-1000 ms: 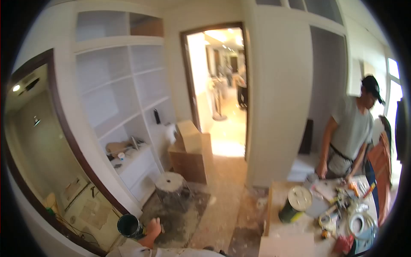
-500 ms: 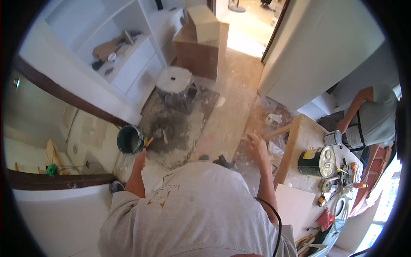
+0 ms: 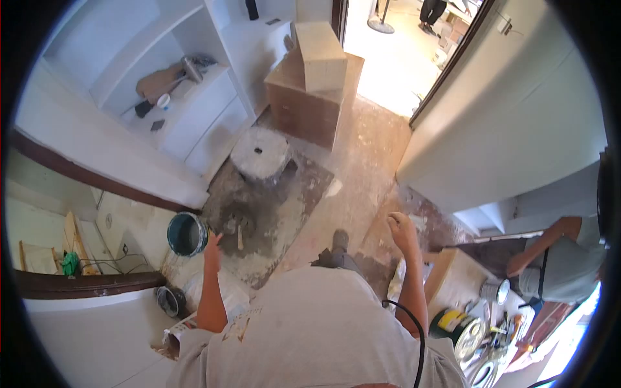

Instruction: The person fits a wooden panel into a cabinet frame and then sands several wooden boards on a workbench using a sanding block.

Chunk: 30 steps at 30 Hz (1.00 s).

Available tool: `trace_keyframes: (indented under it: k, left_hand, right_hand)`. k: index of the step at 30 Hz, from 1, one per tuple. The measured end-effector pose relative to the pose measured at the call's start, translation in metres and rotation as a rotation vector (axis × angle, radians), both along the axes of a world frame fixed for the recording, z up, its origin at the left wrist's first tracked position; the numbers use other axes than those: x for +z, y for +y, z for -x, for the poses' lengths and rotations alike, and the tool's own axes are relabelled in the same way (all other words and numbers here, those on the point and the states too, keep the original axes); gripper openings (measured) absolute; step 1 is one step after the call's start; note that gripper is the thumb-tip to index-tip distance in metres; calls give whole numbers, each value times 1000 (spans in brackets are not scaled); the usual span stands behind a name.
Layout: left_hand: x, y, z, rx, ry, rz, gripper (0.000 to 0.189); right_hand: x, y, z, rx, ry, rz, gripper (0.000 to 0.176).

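Note:
My left hand (image 3: 213,246) is at the right edge of a dark green bucket (image 3: 187,234), its fingers closed at the rim; the exact grip is small and partly hidden. Grey material lies inside the bucket. My right hand (image 3: 402,227) is raised over the floor to the right with loosely curved fingers and nothing visible in it. Between and beyond my hands, a dark, wet-looking patch (image 3: 240,213) marks the floor, with a round, pale-topped stool or drum (image 3: 260,152) behind it.
A wooden cabinet (image 3: 304,116) carries a box (image 3: 325,64). White shelves (image 3: 213,103) stand left. At right, a worktable (image 3: 443,275) holds a large can (image 3: 456,330) and a smaller tin (image 3: 495,290). A co-worker's arm (image 3: 546,246) is beside it. Another person's legs (image 3: 431,14) show through the doorway.
The view has shifted forward, and the stool and cabinet appear lower. The bucket is farther left, still beside my left hand. My right hand has moved right, and a foot now shows below me.

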State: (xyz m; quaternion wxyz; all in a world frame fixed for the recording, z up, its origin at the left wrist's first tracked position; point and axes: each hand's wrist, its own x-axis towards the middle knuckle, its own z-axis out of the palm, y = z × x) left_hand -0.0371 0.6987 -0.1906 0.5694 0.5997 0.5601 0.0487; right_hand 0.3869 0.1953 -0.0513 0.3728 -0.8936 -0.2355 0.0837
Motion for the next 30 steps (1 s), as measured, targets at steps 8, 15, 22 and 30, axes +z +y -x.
trace_keyframes:
  k: [8,15,22,30]
  left_hand:
    - [-23,-80,15,557,-154,294,55]
    - [-29,-171,28,866,-3,511,72]
    - [-54,-117,-33,984,-3,553,76]
    - [8,15,-149,747,-156,260,63]
  right_hand:
    - [1,109,-164,300,124,16,32]
    - [-10,237,-331,296,466,-308,53]
    - [33,395,-503,-15,703,-498,64]
    - [-12,517,-616,-101,615,-254,92]
